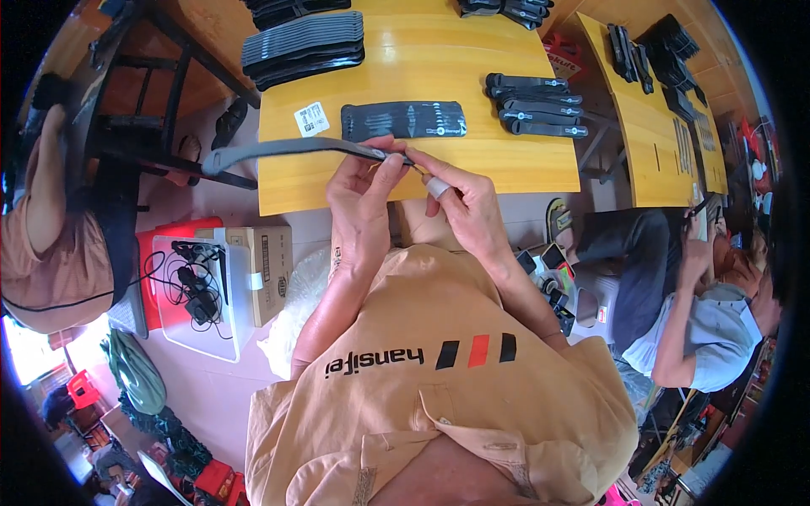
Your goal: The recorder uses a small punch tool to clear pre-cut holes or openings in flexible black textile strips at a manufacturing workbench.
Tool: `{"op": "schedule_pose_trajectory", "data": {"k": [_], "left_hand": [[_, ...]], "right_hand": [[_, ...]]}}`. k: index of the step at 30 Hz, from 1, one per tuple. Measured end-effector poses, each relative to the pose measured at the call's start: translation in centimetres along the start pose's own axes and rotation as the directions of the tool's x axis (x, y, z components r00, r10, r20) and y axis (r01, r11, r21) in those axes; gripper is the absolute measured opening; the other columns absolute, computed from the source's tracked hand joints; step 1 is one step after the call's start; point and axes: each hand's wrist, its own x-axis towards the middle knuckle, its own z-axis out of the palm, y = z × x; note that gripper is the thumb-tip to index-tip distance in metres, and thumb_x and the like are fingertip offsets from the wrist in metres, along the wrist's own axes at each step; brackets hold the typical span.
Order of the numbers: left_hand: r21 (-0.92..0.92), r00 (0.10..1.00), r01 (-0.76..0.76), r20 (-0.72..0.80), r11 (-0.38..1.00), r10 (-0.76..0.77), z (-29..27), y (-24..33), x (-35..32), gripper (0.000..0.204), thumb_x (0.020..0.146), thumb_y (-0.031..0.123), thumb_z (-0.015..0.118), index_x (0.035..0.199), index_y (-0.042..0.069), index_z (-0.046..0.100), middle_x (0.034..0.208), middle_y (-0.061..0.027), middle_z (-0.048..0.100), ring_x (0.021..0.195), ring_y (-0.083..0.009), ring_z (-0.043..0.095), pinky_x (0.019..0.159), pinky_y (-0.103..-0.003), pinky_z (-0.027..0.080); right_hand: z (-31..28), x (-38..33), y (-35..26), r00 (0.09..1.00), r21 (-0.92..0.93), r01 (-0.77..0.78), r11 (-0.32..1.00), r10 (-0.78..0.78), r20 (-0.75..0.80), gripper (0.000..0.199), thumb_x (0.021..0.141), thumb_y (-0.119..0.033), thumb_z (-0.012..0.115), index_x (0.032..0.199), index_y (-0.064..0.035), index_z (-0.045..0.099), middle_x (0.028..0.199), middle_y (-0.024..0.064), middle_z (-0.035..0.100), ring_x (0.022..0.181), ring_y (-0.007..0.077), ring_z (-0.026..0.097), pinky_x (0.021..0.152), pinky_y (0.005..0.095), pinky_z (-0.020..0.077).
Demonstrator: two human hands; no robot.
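A long dark grey strap is held above the front part of the table, its rounded free end sticking out to the left. My left hand is closed on it, thumb and fingers pinching near its right end. My right hand, white tape round one finger, is closed at that same end. Between its fingers shows a thin, stick-like tool, mostly hidden. Just beyond my hands, a row of overlapping dark straps lies flat, with pale marks at their right ends. Beside it lies a white printed label.
On the yellow wooden table are a large strap stack and a smaller strap pile. A clear plastic bin with cables stands at lower left beside a cardboard box. One person sits at right, another at left.
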Motion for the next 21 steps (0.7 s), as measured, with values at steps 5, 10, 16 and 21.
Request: {"op": "schedule_pose_trajectory", "data": {"k": [5, 10, 16, 21], "left_hand": [[0.258, 0.997, -0.075, -0.013, 0.963, 0.081, 0.3, 0.1, -0.4, 0.022, 0.085, 0.002, 0.058, 0.106, -0.003, 0.056, 0.101, -0.0062, 0.06, 0.087, -0.0103, 0.056, 0.081, -0.021, 0.044], [0.299, 0.954, -0.293, 0.023, 0.908, 0.3, 0.4, -1.1, -0.3, 0.019, 0.085, -0.003, 0.055, 0.103, -0.004, 0.057, 0.103, -0.0109, 0.06, 0.095, -0.014, 0.057, 0.083, -0.026, 0.047], [-0.041, 0.98, -0.199, -0.01, 0.979, 0.199, 1.2, -0.9, -0.5, 0.019, 0.089, 0.005, 0.05, 0.106, -0.004, 0.051, 0.107, -0.0132, 0.057, 0.1, -0.0184, 0.056, 0.085, -0.032, 0.049], [-0.095, 0.996, -0.074, -0.056, 0.993, 0.069, 0.3, -0.7, 0.3, 0.02, 0.092, 0.013, 0.049, 0.105, -0.002, 0.051, 0.103, -0.0124, 0.057, 0.095, -0.0185, 0.057, 0.085, -0.032, 0.049]], "right_hand": [[0.6, 0.2, 0.7, 0.999, -0.077, 0.009, 0.997, -0.012, -0.044, 0.036, 0.084, 0.001, 0.048, 0.114, -0.0125, 0.061, 0.065, 0.012, 0.06, 0.048, 0.0121, 0.053, 0.05, 0.0267, 0.0439], [1.4, 0.2, 1.7, 0.991, -0.218, 0.064, 0.974, -0.088, -0.1, 0.039, 0.081, 0.002, 0.047, 0.114, -0.0135, 0.061, 0.059, 0.0139, 0.057, 0.048, 0.0179, 0.057, 0.05, 0.0295, 0.0446], [1.9, 0.0, 1.5, 0.889, -0.546, 0.261, 0.796, -0.419, -0.186, 0.047, 0.073, 0.004, 0.053, 0.116, -0.016, 0.059, 0.059, 0.01, 0.05, 0.052, 0.0245, 0.053, 0.05, 0.036, 0.0436], [1.7, -0.2, 1.2, 0.855, -0.752, 0.274, 0.6, -0.51, -0.095, 0.049, 0.07, 0.001, 0.057, 0.116, -0.0169, 0.059, 0.06, 0.006, 0.044, 0.054, 0.0221, 0.051, 0.048, 0.0346, 0.042]]}}
